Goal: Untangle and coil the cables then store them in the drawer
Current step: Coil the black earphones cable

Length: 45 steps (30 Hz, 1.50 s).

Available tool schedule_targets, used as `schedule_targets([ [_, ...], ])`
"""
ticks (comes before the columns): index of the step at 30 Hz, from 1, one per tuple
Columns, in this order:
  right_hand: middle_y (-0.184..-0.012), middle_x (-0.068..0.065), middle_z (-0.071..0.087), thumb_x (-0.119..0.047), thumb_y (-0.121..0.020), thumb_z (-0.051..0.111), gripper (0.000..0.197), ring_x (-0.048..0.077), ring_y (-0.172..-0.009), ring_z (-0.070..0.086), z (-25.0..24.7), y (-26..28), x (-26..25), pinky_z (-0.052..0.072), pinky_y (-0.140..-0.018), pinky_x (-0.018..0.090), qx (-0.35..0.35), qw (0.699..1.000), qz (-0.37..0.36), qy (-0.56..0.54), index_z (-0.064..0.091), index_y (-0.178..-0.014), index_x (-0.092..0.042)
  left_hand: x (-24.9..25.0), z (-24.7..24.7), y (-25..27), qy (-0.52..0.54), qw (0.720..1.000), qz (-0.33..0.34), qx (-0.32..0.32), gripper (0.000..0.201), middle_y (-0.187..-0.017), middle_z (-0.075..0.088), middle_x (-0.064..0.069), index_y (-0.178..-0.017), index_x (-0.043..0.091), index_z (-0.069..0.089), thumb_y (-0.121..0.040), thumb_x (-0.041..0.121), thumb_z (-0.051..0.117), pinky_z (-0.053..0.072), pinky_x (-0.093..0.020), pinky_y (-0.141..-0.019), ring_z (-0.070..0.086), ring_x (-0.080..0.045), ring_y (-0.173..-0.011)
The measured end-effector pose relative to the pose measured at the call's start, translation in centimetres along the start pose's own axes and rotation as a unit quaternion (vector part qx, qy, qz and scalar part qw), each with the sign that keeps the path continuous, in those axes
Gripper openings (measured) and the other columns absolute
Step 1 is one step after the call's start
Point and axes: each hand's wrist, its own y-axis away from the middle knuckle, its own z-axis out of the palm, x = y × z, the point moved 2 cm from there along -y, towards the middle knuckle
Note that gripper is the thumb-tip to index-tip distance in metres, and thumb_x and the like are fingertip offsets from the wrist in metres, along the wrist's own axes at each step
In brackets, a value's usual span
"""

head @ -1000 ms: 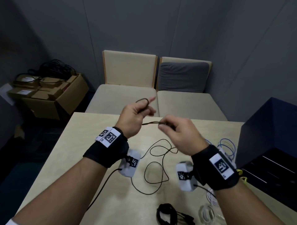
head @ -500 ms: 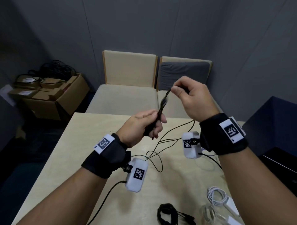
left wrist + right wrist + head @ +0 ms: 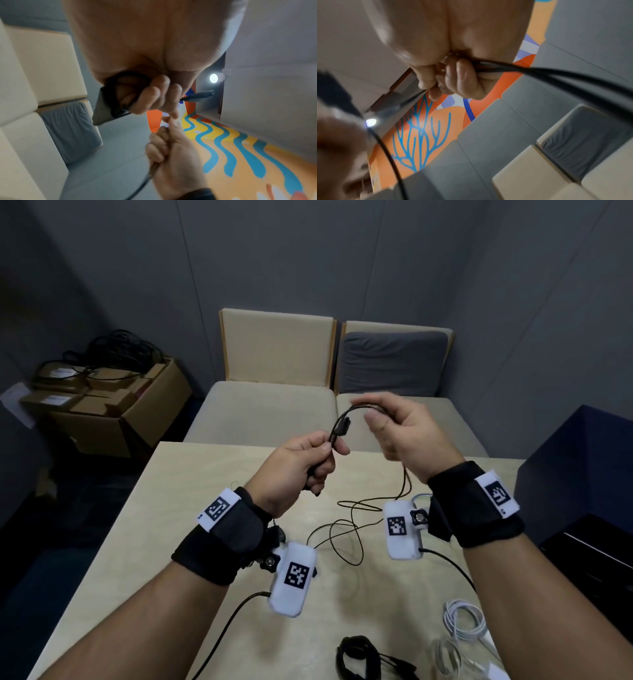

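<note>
A thin black cable (image 3: 346, 520) lies in loose loops on the pale wooden table (image 3: 191, 494) and rises to both hands. My left hand (image 3: 301, 463) grips a small bundle of its folded strands, with the plug (image 3: 342, 428) sticking up above the fist. In the left wrist view those fingers (image 3: 154, 97) curl round the black loops. My right hand (image 3: 394, 426) is raised beside it, holding the cable as it arches over from the plug. The right wrist view shows that cable (image 3: 539, 73) running out of the curled fingers (image 3: 462, 81).
A coiled black cable (image 3: 359, 657), a coiled white cable (image 3: 464, 619) and a clear bundle (image 3: 448, 659) lie at the table's near right. A dark blue cabinet (image 3: 579, 474) stands on the right. Two beige seats (image 3: 274, 412) sit behind the table; cardboard boxes (image 3: 113, 412) are at left.
My right hand has come down from its raised pull and moved right, laying another arc of cable over toward the left hand. The left hand keeps its grip on the growing bundle.
</note>
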Motion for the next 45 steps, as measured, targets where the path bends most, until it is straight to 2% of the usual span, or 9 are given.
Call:
schedule_targets([
  [5, -0.068, -0.012, 0.057, -0.007, -0.094, 0.058, 0.013, -0.002, -0.044, 0.047, 2.1, 0.9, -1.0, 0.034, -0.044, 0.008, -0.074, 0.997, 0.023, -0.003, 0.061, -0.104, -0.016, 0.0, 0.8, -0.2, 0.03, 0.999, -0.019, -0.008, 0.026, -0.059, 0.046, 0.001, -0.088, 0.014, 0.055, -0.099, 0.002, 0.035, 0.05, -0.028, -0.054, 0.05, -0.015, -0.048],
  [9, -0.064, -0.009, 0.057, -0.001, -0.094, 0.054, 0.008, -0.004, -0.044, 0.05, 2.1, 1.1, -1.3, 0.037, -0.048, 0.006, -0.088, 0.996, 0.026, 0.02, 0.059, -0.095, -0.007, -0.2, 0.7, -0.3, 0.092, 0.995, -0.048, 0.003, 0.03, -0.07, 0.051, -0.005, -0.091, 0.01, 0.055, -0.09, -0.007, 0.03, 0.035, -0.024, -0.047, 0.045, -0.015, -0.049],
  [16, -0.059, -0.019, 0.06, -0.001, -0.095, 0.051, 0.016, -0.005, -0.049, 0.05, 2.2, 1.3, -1.0, 0.037, -0.05, 0.007, -0.087, 0.995, 0.034, 0.04, 0.062, -0.093, -0.012, 0.0, 0.7, -0.4, 0.078, 0.995, -0.068, -0.017, 0.04, -0.062, 0.046, 0.0, -0.084, 0.019, 0.057, -0.088, 0.054, 0.04, 0.018, -0.026, -0.049, 0.029, -0.011, -0.049],
  [22, -0.053, -0.007, 0.04, -0.008, -0.096, 0.049, 0.021, 0.007, -0.043, 0.026, 0.7, 0.7, -0.3, 0.022, -0.039, 0.018, -0.048, 0.996, 0.076, -0.016, 0.062, -0.08, -0.015, -0.3, 1.3, 0.1, 0.006, 0.998, -0.034, -0.055, 0.025, -0.056, 0.041, 0.002, -0.077, 0.012, 0.045, -0.088, 0.034, 0.05, 0.025, -0.018, -0.042, 0.031, -0.009, -0.044],
  [27, -0.048, -0.006, 0.03, -0.01, -0.099, 0.048, 0.027, 0.006, -0.041, 0.019, -1.2, 0.0, -0.5, 0.013, -0.038, 0.018, 0.015, 0.993, 0.113, -0.019, 0.061, -0.075, -0.011, -0.8, 1.7, 0.2, 0.003, 0.994, -0.041, -0.102, 0.008, -0.071, 0.055, -0.006, -0.075, 0.006, 0.051, -0.079, 0.011, 0.046, 0.04, -0.025, -0.054, 0.052, -0.019, -0.057],
  [32, -0.051, -0.004, 0.033, 0.0, -0.09, 0.058, 0.013, 0.005, -0.041, 0.019, -2.0, -0.3, 0.0, 0.013, -0.038, 0.017, 0.006, 0.992, 0.118, -0.049, 0.059, -0.08, -0.008, -1.2, 1.7, 0.7, 0.058, 0.988, -0.062, -0.125, 0.029, -0.066, 0.053, -0.007, -0.105, 0.004, 0.051, -0.077, -0.001, 0.042, 0.044, -0.027, -0.056, 0.056, -0.022, -0.055],
  [37, -0.055, -0.002, 0.038, -0.006, -0.065, 0.079, 0.019, 0.005, -0.04, 0.022, -2.3, 0.0, 0.5, 0.012, -0.041, 0.017, -0.066, 0.975, 0.11, -0.18, 0.064, -0.071, -0.017, -0.6, 0.9, 0.4, 0.084, 0.992, -0.075, -0.064, 0.016, -0.058, 0.042, -0.003, -0.094, 0.004, 0.057, -0.081, 0.01, 0.05, 0.028, -0.02, -0.044, 0.032, -0.012, -0.043],
  [40, -0.052, -0.005, 0.031, -0.014, -0.082, 0.069, 0.021, 0.005, -0.042, 0.02, -2.0, -0.4, 1.2, 0.016, -0.039, 0.016, -0.005, 0.984, 0.078, -0.163, 0.061, -0.064, -0.02, -0.3, 1.4, 0.6, 0.099, 0.989, -0.078, -0.073, 0.038, -0.055, 0.03, 0.004, -0.088, 0.006, 0.054, -0.094, 0.039, 0.036, 0.017, -0.017, -0.041, 0.022, -0.005, -0.042],
  [45, -0.055, 0.001, 0.029, -0.017, -0.098, 0.053, 0.023, 0.008, -0.042, 0.023, -1.1, -0.5, 3.3, 0.021, -0.039, 0.018, 0.057, 0.993, 0.079, -0.066, 0.057, -0.075, -0.012, 0.3, 2.0, 0.5, 0.124, 0.991, -0.016, -0.049, 0.023, -0.059, 0.044, 0.001, -0.109, 0.007, 0.056, -0.098, 0.014, 0.037, 0.03, -0.017, -0.041, 0.034, -0.008, -0.041],
])
